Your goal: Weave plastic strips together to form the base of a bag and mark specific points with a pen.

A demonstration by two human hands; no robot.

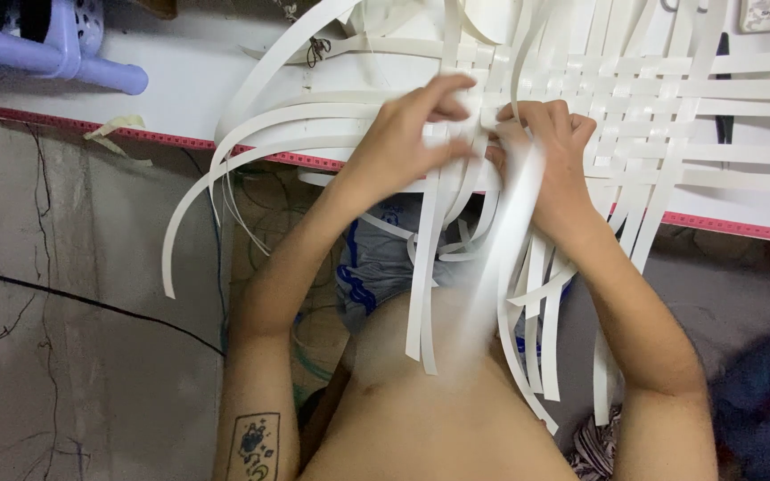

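Far left I see a lilac plastic stool leg (64,61) lying on the white tabletop (189,80), w/ a red measuring strip (180,140) running along the table's front edge. Below that, grey concrete floor (73,294) w/ a thin dark wire across it.

Moving in: long loose white flat plastic strips (225,169) curve off the table edge and hang down over my lap.

My left hand (403,134) sits at the table edge, fingers (443,93) curled and pressed together, pinching a strip end at the near-left corner of the weave. Just beside it, almost touching, my right hand (550,156) has its fingers bent and closed round one blurred white strip (501,258) that runs down toward my body; exact grip I can't tell, too much blur.

Right of both hands, the white woven lattice mat of flat strips (652,98) lies flat on the tabletop, its loose ends hanging over the edge. Dark blue cloth (759,401) at bottom right.
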